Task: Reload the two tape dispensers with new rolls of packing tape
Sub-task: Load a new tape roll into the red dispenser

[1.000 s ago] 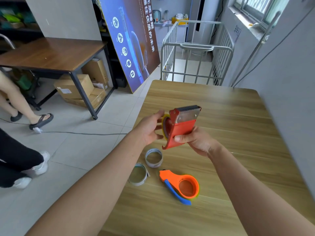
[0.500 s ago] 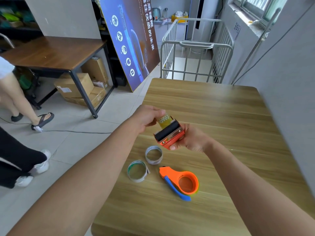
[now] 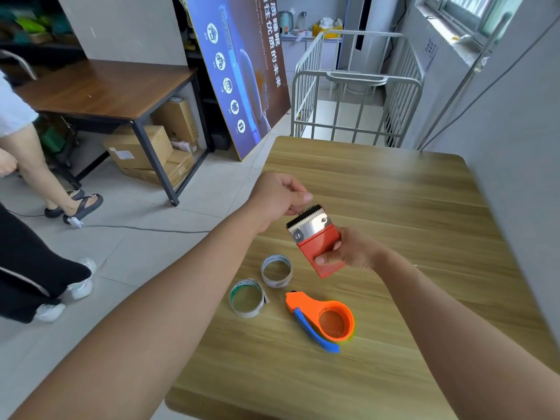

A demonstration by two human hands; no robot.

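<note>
- Head-cam view looking down at a wooden table (image 3: 394, 192), w/ two bare arms reaching in from the bottom.
- Right hand (image 3: 351, 253) gripped a red tape dispenser (image 3: 319, 247) by its body, thumb across the front. It was held above the table, toothed metal blade (image 3: 306, 221) tilted up and left.
- Left hand (image 3: 281, 195) was curled tight, fingertips right at the blade. It was prob. pinching a tape end, but no tape showed clearly, so can't tell what it held.
- Orange dispenser (image 3: 331, 321) w/ blue handle lay flat on the table, nearer the person, neither hand on it.
- Just left of it lay a grey-white ring (image 3: 276, 283) and a green-printed ring (image 3: 247, 312), side by side. They looked like thin, near-empty cores, but not sure.
- Progress, as a guess: the red dispenser seemed to be at the threading stage, its roll hidden behind the body. The orange one's status was unclear; a yellowish edge on it might be tape. If not, it was still left to load.
</note>
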